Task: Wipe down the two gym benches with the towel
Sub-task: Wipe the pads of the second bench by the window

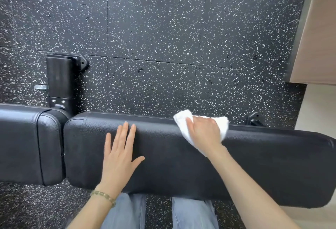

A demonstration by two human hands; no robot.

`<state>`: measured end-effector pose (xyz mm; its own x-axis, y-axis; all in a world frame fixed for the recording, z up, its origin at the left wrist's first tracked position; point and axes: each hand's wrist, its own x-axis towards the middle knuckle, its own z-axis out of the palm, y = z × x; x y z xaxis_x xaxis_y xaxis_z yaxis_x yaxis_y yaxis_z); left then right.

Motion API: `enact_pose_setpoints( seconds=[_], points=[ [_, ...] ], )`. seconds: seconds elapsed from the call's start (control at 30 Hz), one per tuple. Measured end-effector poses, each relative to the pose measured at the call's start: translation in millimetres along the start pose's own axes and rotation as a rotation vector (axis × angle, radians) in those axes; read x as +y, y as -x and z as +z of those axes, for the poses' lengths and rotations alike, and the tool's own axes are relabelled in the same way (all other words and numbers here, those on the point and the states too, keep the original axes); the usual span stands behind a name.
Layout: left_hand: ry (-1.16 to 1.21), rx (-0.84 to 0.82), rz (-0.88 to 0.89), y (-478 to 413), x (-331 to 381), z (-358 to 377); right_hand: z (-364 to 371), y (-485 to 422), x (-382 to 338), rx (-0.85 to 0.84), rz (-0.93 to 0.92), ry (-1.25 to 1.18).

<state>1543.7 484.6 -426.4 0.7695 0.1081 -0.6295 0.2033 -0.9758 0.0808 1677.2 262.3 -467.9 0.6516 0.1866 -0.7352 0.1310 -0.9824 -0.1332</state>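
A long black padded bench back pad [263, 159] runs across the lower half of the head view. To its left, across a narrow gap, lies a shorter black seat pad [23, 145]. My right hand [203, 130] presses a white towel [183, 119] onto the far edge of the long pad, fingers curled over the cloth. My left hand [120, 154] lies flat on the same pad further left, fingers spread, holding nothing. A bead bracelet circles my left wrist.
Black rubber floor with white speckles [163, 38] stretches beyond the bench. A black bench frame foot [61, 78] sticks out at the left, and a small black wheel bracket [254, 119] shows behind the pad. A light wooden wall panel [316, 38] stands at the right.
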Motion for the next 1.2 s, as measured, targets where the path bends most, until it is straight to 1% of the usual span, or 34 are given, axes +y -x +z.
enact_pose_setpoints(
  seconds=[0.07, 0.1, 0.13, 0.2, 0.27, 0.33, 0.37, 0.4, 0.43, 0.5, 0.53, 0.57, 0.6, 0.67, 0.73, 0.77, 0.83, 0.87, 0.9, 0.97, 1.0, 1.03, 1.07, 1.13, 1.2],
  points=[
    [-0.003, 0.051, -0.035, -1, -21, -2, 10, 0, -24, 0.097, 0.064, 0.023],
    [-0.008, 0.047, -0.054, 0, -33, -3, 16, -1, -45, 0.132, 0.053, -0.003],
    [-0.012, 0.035, -0.071, 0, -45, -4, 20, -1, -70, 0.129, 0.028, -0.034],
    [-0.007, 0.018, -0.091, 0, -68, -6, 23, -1, -119, 0.029, -0.052, -0.08],
    [-0.001, 0.007, -0.111, 2, -86, -8, 21, -6, -145, -0.058, -0.163, -0.077],
    [-0.003, -0.008, -0.122, 5, -102, -11, 9, -4, -142, -0.132, -0.244, -0.044],
    [-0.004, -0.015, -0.113, 6, -107, -12, 5, -2, -130, -0.122, -0.245, -0.031],
    [-0.001, -0.025, -0.096, 7, -111, -14, 3, -1, -115, -0.09, -0.194, -0.005],
    [0.003, -0.035, -0.075, 7, -115, -15, 1, 0, -102, -0.055, -0.084, 0.042],
    [0.013, -0.042, -0.024, 8, -125, -16, -1, 0, -96, -0.041, 0.193, 0.051],
    [0.014, -0.037, 0.006, 8, -131, -15, 2, -2, -108, -0.022, 0.253, 0.055],
    [0.013, -0.032, 0.035, 9, -139, -15, 10, -7, -128, -0.006, 0.251, 0.058],
    [0.011, -0.025, 0.062, 9, -146, -14, 15, -11, -155, -0.002, 0.202, 0.023],
    [0.018, -0.012, 0.091, 10, -159, -13, 22, -16, -222, -0.023, 0.005, -0.058],
    [0.037, -0.011, 0.07, 12, -169, -12, 27, -13, -276, -0.072, -0.164, -0.101],
    [0.047, -0.011, 0.056, 13, -175, -11, 27, -13, -288, -0.1, -0.217, -0.106],
    [0.058, -0.001, 0.036, 16, -187, -13, 27, -15, -276, -0.121, -0.256, -0.089],
    [0.06, 0.007, 0.027, 16, -194, -14, 24, -14, -258, -0.099, -0.229, -0.072],
    [0.064, 0.013, 0.012, 16, -202, -16, 21, -12, -238, -0.065, -0.154, -0.042],
    [0.073, 0.022, -0.032, 14, -218, -19, 12, -8, -212, -0.03, 0.092, 0.023],
    [0.077, 0.025, -0.054, 12, -227, -21, 10, -8, -213, -0.028, 0.185, 0.034],
    [0.078, 0.024, -0.075, 12, -235, -21, 12, -10, -226, -0.019, 0.207, 0.037],
    [0.074, 0.024, -0.09, 11, -243, -22, 15, -10, -246, 0.003, 0.17, -0.016],
    [0.057, 0.026, -0.098, 11, -253, -20, 26, -13, -295, 0.005, -0.014, -0.084],
    [0.056, 0.024, -0.099, 13, -259, -19, 32, -11, -339, -0.046, -0.188, -0.131]
  ],
)
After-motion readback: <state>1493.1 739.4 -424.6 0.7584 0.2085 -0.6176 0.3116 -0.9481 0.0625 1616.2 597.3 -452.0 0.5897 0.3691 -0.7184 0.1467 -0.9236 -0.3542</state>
